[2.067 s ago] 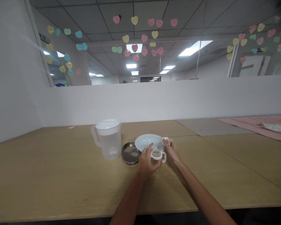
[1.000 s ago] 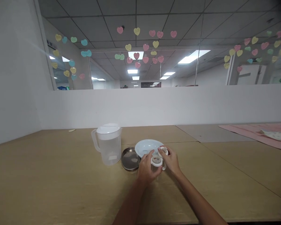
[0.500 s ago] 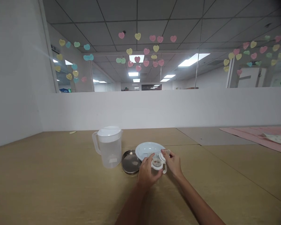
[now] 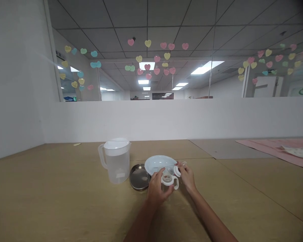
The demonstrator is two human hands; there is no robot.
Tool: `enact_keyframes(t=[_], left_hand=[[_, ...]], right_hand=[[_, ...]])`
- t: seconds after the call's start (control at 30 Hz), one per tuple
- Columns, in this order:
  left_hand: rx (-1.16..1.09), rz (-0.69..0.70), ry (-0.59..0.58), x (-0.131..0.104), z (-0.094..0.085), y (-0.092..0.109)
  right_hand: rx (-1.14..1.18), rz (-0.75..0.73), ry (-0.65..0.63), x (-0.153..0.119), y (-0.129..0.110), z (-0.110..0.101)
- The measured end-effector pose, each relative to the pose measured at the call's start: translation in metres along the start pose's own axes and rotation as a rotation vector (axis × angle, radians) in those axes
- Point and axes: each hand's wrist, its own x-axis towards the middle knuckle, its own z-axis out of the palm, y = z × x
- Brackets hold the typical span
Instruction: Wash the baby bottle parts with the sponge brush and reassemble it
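My left hand (image 4: 157, 191) is wrapped round a small bottle (image 4: 167, 179) with a white collar and a handle loop on its right side. The bottle's round mouth is uncovered and faces up. Just to the right, my right hand (image 4: 187, 175) pinches a white cap (image 4: 177, 171), apart from the bottle; a clear piece shows by its fingers. Behind both hands lies a pale blue-white bowl (image 4: 154, 162), its front partly hidden by them. A round metal dish (image 4: 139, 177) sits left of my left hand, against the bowl.
A clear plastic pitcher (image 4: 118, 164) with a white lid stands left of the metal dish, its handle to the left. A pink cloth (image 4: 265, 145) lies at the far right of the table (image 4: 65, 201). A white wall with windows rises behind.
My right hand has moved the white cap slightly right, away from the bottle's mouth, and the cap is now tilted. The view has shifted slightly.
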Motion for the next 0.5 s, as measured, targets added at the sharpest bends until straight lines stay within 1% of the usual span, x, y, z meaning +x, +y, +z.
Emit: enact_keyframes(t=[0.2, 0.4, 0.5], left_hand=[[0.014, -0.002, -0.011, -0.0013, 0.0015, -0.0024], [0.011, -0.013, -0.021, 0.0006, 0.0006, -0.0001], [0.014, -0.007, -0.023, 0.0013, -0.0002, 0.0016]], right_hand=[[-0.112, -0.038, -0.005, 0.0009, 0.0028, -0.0012], [-0.161, -0.103, 0.079, -0.0008, -0.0024, -0.0029], [-0.168, -0.087, 0.080, -0.0024, -0.0052, -0.0041]])
